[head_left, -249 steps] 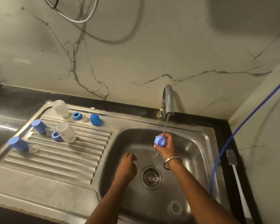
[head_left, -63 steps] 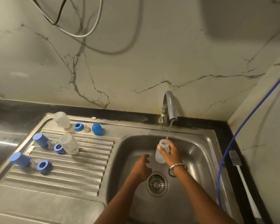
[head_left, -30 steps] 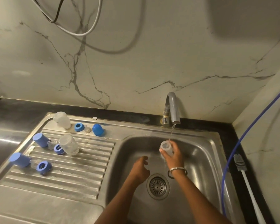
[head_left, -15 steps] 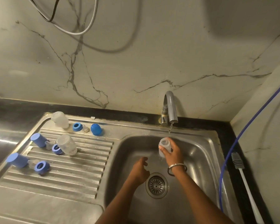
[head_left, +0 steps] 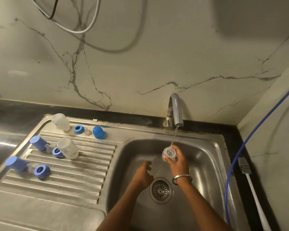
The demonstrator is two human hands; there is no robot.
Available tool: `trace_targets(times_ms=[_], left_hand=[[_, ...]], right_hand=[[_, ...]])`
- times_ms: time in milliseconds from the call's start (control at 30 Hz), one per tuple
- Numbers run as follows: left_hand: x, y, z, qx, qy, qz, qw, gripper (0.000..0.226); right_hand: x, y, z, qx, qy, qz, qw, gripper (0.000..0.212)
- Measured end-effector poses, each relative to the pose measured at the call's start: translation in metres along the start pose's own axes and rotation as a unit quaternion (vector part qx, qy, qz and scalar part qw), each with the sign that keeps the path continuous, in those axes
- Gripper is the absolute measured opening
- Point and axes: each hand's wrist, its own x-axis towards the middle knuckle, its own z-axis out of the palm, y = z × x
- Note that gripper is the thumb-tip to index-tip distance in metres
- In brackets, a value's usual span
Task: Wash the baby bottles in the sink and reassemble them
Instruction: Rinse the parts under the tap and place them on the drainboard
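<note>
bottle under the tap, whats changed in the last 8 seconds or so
The right hand swapped a blue ring for a clear bottle, now tilted so its mouth faces the tap's stream. The blue ring went to the drainboard, beside a blue cap. The left hand still hovers empty in the basin. The brush hasn't moved.

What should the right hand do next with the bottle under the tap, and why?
Probably tip the clear bottle to pour it out: the right hand holds it mouth-up under the tap's thin stream, so it is filling. The left hand hangs free beside it.
</note>
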Motion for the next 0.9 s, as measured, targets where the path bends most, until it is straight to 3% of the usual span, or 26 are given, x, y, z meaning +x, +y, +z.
trace_targets(times_ms=[400,500,633,900], left_hand=[[0.000,-0.002,-0.002,-0.008,0.000,-0.010,1.000,0.064],[-0.001,-0.004,-0.003,-0.006,-0.001,-0.015,1.000,0.064],[-0.002,-0.005,-0.001,-0.007,-0.001,-0.020,1.000,0.064],[-0.003,-0.007,-0.006,0.001,0.006,-0.016,1.000,0.064]], right_hand=[[0.001,0.007,-0.003,0.074,0.022,0.040,0.996,0.042],[0.005,0.006,-0.003,0.072,-0.015,0.051,0.996,0.038],[0.006,0.000,0.001,0.188,-0.004,0.127,0.974,0.031],[0.006,0.005,0.009,0.216,-0.028,0.207,0.954,0.036]])
